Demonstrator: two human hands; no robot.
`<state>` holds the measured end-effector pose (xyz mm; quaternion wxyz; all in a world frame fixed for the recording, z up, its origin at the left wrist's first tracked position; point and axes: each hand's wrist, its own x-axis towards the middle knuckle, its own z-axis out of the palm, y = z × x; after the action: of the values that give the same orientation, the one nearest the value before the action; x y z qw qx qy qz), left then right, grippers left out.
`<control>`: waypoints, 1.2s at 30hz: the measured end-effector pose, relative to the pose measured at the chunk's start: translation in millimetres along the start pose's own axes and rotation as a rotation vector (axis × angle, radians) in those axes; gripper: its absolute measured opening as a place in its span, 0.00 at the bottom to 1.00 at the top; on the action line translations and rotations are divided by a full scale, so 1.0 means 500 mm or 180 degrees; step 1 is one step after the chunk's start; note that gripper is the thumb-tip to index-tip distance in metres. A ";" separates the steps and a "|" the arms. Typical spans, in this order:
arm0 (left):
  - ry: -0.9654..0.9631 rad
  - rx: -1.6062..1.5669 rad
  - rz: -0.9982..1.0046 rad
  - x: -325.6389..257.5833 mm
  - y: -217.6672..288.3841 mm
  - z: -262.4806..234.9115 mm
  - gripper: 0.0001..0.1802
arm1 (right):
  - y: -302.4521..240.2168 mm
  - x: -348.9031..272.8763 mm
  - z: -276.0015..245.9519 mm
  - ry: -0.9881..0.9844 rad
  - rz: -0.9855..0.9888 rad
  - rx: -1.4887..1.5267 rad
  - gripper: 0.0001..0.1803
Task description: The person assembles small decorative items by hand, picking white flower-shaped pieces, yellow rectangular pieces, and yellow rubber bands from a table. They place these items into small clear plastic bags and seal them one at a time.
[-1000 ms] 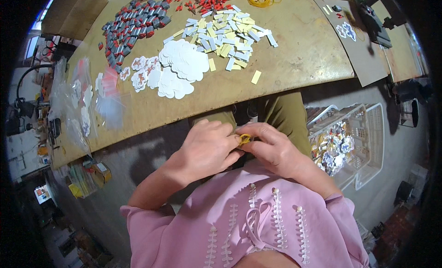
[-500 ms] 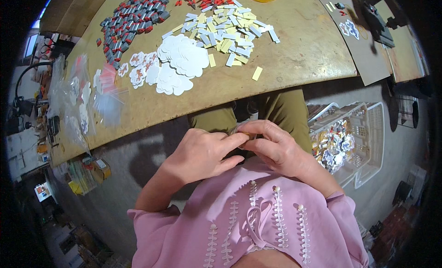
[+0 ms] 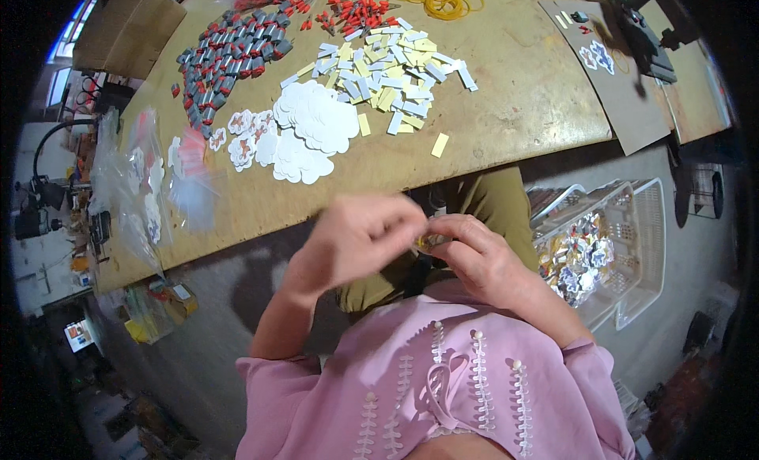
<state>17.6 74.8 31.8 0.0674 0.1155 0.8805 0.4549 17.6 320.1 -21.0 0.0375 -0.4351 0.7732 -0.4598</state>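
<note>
Across the brownish tabletop [image 3: 522, 88] lie grey-and-red pieces [image 3: 237, 53], yellow and white strips [image 3: 395, 69], scalloped white cutouts [image 3: 312, 116] and looped yellow bands [image 3: 439, 0]. Below its near edge, over the lap, the right hand [image 3: 486, 262] pinches a small yellow piece [image 3: 424, 242] at its fingertips. Just beside it, the left hand [image 3: 356, 239] is blurred, fingers partly curled; whether it grips anything, I cannot tell. Rightward, a white basket [image 3: 651, 254] holds printed shapes [image 3: 585, 258].

Tan table [image 3: 522, 88], grey floor [image 3: 213, 345], bright window [image 3: 58, 86] left.

Cutouts [image 3: 311, 112] on table [image 3: 522, 88], left of strips [image 3: 387, 98]
</note>
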 end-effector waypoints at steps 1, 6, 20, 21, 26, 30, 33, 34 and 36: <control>0.0238 -0.0224 -0.0446 0.018 0.010 -0.012 0.05 | 0.003 -0.004 0.000 0.0050 0.0037 0.0013 0.12; 0.1269 0.0870 -0.0041 0.134 -0.049 0.006 0.08 | 0.004 -0.001 -0.001 0.0156 0.0018 0.0028 0.13; 0.1023 0.1378 -0.0194 0.145 -0.064 -0.001 0.09 | 0.023 -0.014 -0.019 0.0286 0.0235 0.0104 0.13; 0.1058 0.1396 -0.0099 0.144 -0.066 0.000 0.11 | 0.023 -0.014 -0.020 0.0285 0.0245 0.0115 0.14; 0.1133 0.1445 -0.0092 0.132 -0.066 -0.001 0.15 | 0.030 -0.019 -0.018 0.0290 0.0310 0.0127 0.14; 0.1134 0.1497 -0.0112 0.132 -0.052 -0.011 0.10 | 0.040 -0.024 -0.016 0.0306 0.0317 0.0107 0.15; 0.1253 0.0889 -0.0492 0.129 -0.029 -0.002 0.09 | 0.042 -0.022 -0.017 0.0340 0.0293 0.0073 0.14; 0.1079 0.0614 -0.0430 0.127 -0.023 0.004 0.11 | 0.041 -0.020 -0.019 0.0364 0.0262 0.0045 0.13; 0.0749 0.0076 -0.0320 0.120 -0.012 0.019 0.13 | 0.040 -0.016 -0.017 0.0385 0.0218 0.0027 0.12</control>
<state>-39.2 94.8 20.9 -0.0150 0.0178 0.8923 0.4508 6.1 335.4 -33.8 0.0083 -0.3796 0.7865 -0.4870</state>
